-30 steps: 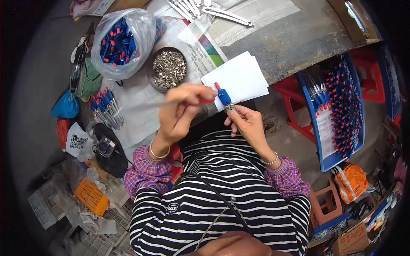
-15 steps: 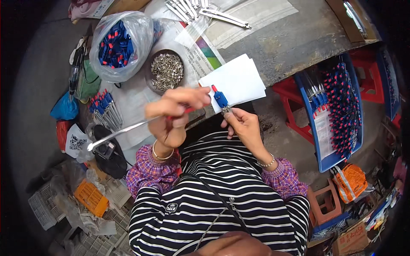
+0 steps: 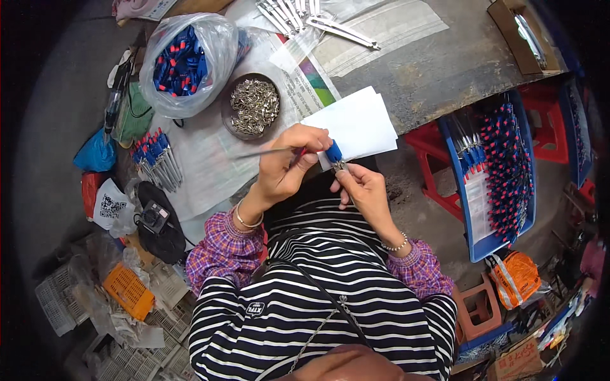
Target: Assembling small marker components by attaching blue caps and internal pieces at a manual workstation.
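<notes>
Near the table edge, my right hand (image 3: 367,192) is closed, pinching the metal end of a small blue-handled tool (image 3: 334,152). The blue part points up and away from me, and its upper end is hidden by fingers. My left hand (image 3: 284,162) is closed around a thin metal rod with a red end (image 3: 264,153), which sticks out to the left and is blurred. Its fingertips meet the top of the blue handle. White paper sheets (image 3: 359,120) lie just beyond both hands.
A bowl of small metal pins (image 3: 254,106) stands left of the paper. Behind it is a plastic bag of blue-and-red parts (image 3: 184,63). Several blue-handled tools (image 3: 155,162) lie at the left. A blue tray (image 3: 475,251) of similar pieces sits at right on red stools (image 3: 438,190).
My left hand has moved right and closer to the blue-handled tool, its fingertips now covering the red tip. The metal rod has swung up from pointing down-left to nearly level. My right hand stays put.
</notes>
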Motion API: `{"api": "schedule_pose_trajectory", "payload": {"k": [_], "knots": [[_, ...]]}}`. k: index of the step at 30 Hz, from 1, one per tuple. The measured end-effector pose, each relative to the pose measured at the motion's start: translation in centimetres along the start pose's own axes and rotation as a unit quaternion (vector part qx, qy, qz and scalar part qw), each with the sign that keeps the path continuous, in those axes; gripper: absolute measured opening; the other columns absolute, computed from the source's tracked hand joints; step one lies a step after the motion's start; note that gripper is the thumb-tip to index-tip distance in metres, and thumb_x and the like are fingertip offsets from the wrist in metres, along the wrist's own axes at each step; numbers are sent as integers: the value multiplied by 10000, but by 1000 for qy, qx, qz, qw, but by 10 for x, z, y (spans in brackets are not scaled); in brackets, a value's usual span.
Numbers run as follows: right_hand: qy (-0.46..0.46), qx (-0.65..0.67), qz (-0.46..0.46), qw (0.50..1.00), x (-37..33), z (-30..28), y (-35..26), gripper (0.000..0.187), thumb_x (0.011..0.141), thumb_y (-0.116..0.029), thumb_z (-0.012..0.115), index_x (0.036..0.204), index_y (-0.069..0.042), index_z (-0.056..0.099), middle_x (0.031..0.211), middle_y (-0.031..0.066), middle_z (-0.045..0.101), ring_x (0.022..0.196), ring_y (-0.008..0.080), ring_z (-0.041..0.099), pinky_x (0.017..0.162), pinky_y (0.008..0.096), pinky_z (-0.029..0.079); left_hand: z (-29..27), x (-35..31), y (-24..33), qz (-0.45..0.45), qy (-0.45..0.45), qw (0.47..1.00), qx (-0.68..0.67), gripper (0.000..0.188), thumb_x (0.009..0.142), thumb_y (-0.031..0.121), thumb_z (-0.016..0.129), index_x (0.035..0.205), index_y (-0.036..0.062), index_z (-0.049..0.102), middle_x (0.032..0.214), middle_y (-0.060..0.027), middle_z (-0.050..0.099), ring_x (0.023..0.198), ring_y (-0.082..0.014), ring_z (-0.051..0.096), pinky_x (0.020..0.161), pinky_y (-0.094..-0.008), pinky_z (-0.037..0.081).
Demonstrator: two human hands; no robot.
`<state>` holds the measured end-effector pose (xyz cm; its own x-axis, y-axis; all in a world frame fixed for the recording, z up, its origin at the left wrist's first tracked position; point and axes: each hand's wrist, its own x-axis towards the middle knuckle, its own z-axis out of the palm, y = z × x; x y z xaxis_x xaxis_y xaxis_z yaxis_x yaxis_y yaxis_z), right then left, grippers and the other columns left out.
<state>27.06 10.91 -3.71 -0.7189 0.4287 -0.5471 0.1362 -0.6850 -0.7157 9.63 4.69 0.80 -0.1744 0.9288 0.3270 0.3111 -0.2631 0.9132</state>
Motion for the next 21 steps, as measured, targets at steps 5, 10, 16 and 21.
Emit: {"api": "schedule_pose_trajectory", "payload": {"k": [5,10,16,21], "knots": [[-7,-2,-4,1000,0,-2,2,187,903,-116,558,872,54,630,687,56,622,497,45,506,430,205,464,8,10,3,-23,-73,992,98,251,780,-101,530,1017,-19,509,937,-171,598,896,-285,608,879,-378,472],[-10,7,3,1000,2,-2,-1,195,906,-118,551,858,55,627,688,58,623,504,47,513,433,205,465,8,8,-10,-103,-40,994,16,173,848,-83,505,1017,-53,525,971,-160,617,914,-232,610,843,-339,482],[-13,6,24,1000,1,-4,-3,197,907,-125,552,858,49,631,691,57,621,506,50,514,439,204,465,-25,-5,15,-92,28,994,56,162,841,-67,535,1001,-45,554,961,-157,620,854,-212,607,767,-311,491],[-37,-12,21,999,-7,-4,-7,215,933,-124,521,991,67,599,735,76,604,524,62,502,455,206,457,-75,-37,37,-137,10,964,229,177,752,-73,610,917,-8,610,875,-119,631,778,-207,604,680,-306,480]]}}
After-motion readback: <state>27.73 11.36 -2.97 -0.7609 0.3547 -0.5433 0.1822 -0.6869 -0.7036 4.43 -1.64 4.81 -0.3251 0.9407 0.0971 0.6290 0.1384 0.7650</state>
